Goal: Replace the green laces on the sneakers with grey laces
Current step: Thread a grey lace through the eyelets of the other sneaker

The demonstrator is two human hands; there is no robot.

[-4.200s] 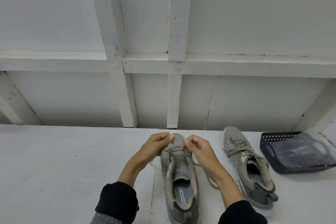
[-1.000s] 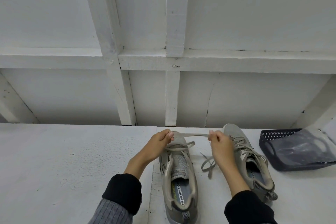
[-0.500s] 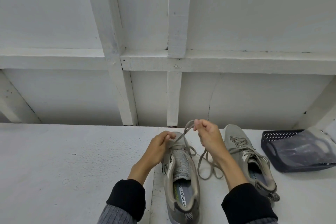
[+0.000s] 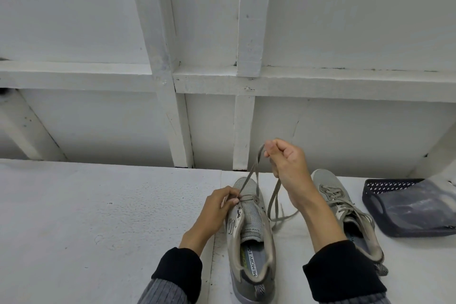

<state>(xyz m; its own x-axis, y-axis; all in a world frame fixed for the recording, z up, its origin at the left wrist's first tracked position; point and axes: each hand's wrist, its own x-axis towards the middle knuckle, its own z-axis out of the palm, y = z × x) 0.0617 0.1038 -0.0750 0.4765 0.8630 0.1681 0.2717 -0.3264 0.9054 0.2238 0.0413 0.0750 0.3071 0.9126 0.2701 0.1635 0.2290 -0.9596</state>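
Head view: we are pinching the lace (image 4: 253,173) in our right hand (image 4: 283,158), left hand (image 4: 219,205) gripping the sneaker (image 4: 249,224); yanking risks snagging an eyelet.

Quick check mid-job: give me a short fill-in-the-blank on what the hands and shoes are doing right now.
1. The right hand lifts the ____ up from the near shoe.
2. The left hand grips that shoe near its ____ end.
3. The dark basket sits to the ____ of the far shoe.

Missing: lace; toe; right
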